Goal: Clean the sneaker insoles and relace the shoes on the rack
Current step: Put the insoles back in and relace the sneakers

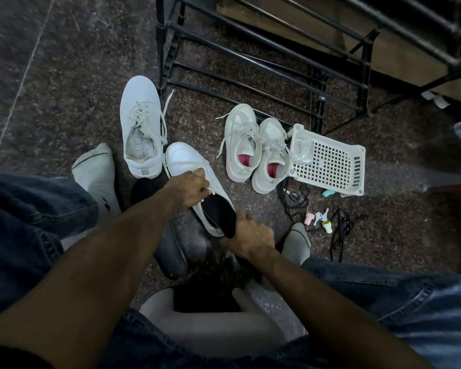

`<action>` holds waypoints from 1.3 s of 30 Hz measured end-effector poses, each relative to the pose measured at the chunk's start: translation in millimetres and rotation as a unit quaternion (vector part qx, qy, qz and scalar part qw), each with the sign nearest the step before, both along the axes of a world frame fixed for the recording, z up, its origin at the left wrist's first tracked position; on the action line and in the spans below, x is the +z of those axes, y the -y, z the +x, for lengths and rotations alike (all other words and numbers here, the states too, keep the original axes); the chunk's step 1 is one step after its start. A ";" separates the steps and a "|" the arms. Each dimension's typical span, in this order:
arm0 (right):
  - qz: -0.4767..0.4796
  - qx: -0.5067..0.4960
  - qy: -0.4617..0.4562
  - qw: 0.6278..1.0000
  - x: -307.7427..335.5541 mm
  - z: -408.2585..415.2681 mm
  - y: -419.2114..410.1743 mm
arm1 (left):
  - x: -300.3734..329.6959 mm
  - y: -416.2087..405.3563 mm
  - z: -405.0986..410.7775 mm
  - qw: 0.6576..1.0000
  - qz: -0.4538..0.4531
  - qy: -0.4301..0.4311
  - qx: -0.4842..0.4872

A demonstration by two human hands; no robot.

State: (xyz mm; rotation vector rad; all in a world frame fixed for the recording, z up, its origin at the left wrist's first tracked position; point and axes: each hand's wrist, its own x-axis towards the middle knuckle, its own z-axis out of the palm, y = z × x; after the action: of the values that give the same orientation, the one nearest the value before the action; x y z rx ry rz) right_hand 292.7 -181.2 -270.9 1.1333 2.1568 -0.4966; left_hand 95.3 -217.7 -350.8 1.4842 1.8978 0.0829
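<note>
The left hand (190, 189) pinches the lace of a white sneaker (194, 179) on the floor near the rack (250, 57). The right hand (248, 239) holds a black insole (221, 215) sticking out of it.

Speckled polished stone floor (64, 75), black metal rack (250, 65), perforated white plastic basket (330, 166), blue denim jeans (24, 209).

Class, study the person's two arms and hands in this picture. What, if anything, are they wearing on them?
Both forearms are bare, with no sleeves in view. The left hand and right hand wear no gloves; no rings, watch or bracelet are visible. The picture is too soft to rule out small items.
</note>
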 end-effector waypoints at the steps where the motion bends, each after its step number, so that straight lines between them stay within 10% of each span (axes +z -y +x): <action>1: -0.007 0.004 0.000 1.000 0.8 4.4 1.7 | -0.4 0.2 0.4 1.000 0.000 0.000 0.003; 16: -0.037 -0.094 -0.107 0.989 -24.7 -17.0 -10.5 | -10.9 2.7 -6.6 0.995 0.007 0.094 0.029; 39: -0.071 -0.433 -0.208 0.874 -66.0 -53.6 -14.5 | -24.0 3.2 -6.6 0.990 0.049 0.127 0.045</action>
State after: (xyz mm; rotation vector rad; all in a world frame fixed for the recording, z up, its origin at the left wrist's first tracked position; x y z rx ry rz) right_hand 239.2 -166.7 -337.0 2.0310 1.7701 -1.3700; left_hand 88.7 -220.9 -374.8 1.3793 1.7726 0.3926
